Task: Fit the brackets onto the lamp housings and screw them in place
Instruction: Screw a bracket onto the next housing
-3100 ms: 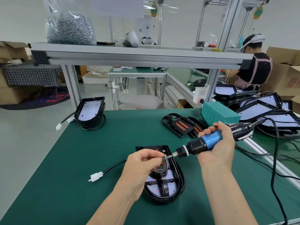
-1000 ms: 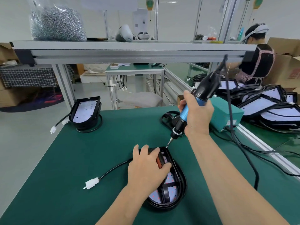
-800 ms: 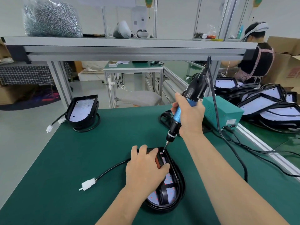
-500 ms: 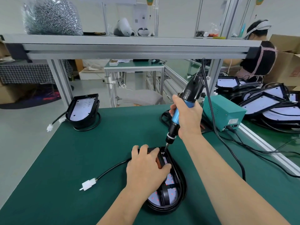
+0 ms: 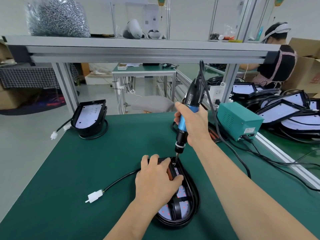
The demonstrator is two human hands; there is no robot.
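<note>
- Two hands worked on one lamp housing (image 5: 192,205) that lay open side up near the front of the green desk (image 5: 69,170), its cable ending in a white connector (image 5: 94,196) to the left.
- The left hand (image 5: 155,181) gripped the housing's far end, fingers curled over the edge and thumb pressed inside, steadying the black bracket (image 5: 175,209) seated within.
- The right hand (image 5: 194,126) was wrapped round a blue-and-black electric screwdriver (image 5: 192,96), held nearly upright with its bit resting on a screw (image 5: 174,164) at the housing's far right corner.
- By appearances the bracket was fitted and one screw was being driven; the left hand hid any others.
- Another housing (image 5: 90,116) stood at the desk's far left corner, and a stack of housings (image 5: 285,112) lay beyond the right edge. Whether those were finished could not be told.
</note>
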